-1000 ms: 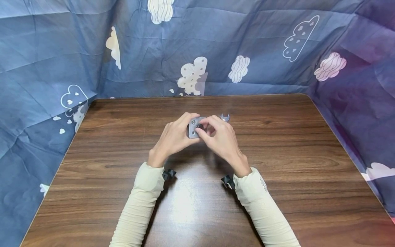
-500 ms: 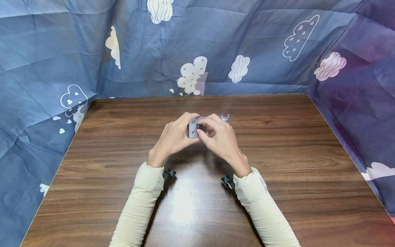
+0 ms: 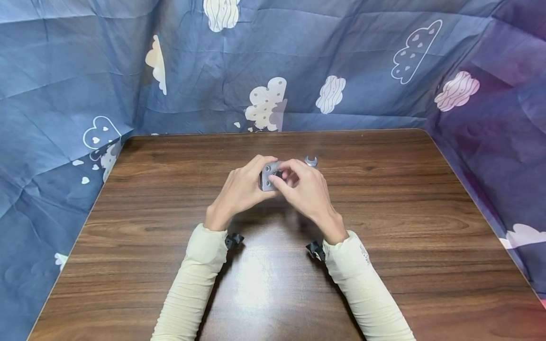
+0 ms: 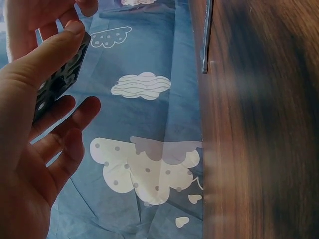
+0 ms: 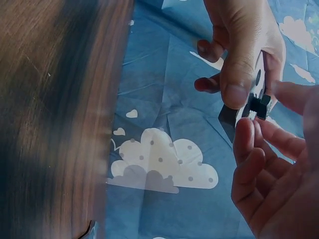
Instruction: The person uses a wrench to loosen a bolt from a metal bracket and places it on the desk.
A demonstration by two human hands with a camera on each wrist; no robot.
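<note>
In the head view, my left hand [image 3: 241, 187] grips a small grey metal plate [image 3: 265, 183] by its edges, thumb below and fingers above. Round holes show in its face, and it is held up above the table. A black hex-head bolt [image 5: 260, 106] juts from the plate, clearest in the right wrist view. My right hand [image 3: 308, 189] has its thumb and forefinger at the bolt's head, pinching it; its other fingers curl beneath. In the left wrist view the plate [image 4: 65, 74] appears dark and edge-on. The bolt's far end is hidden.
An open-ended wrench [image 3: 311, 162] lies on the wooden table [image 3: 384, 213] just beyond my right hand, its handle partly hidden. Blue cloth [image 3: 362, 61] with cloud prints hangs behind and at both sides of the table.
The thumb and forefinger of my right hand have shifted around the bolt, the thumb now farther left across the plate. My left hand and the plate have stayed nearly still.
</note>
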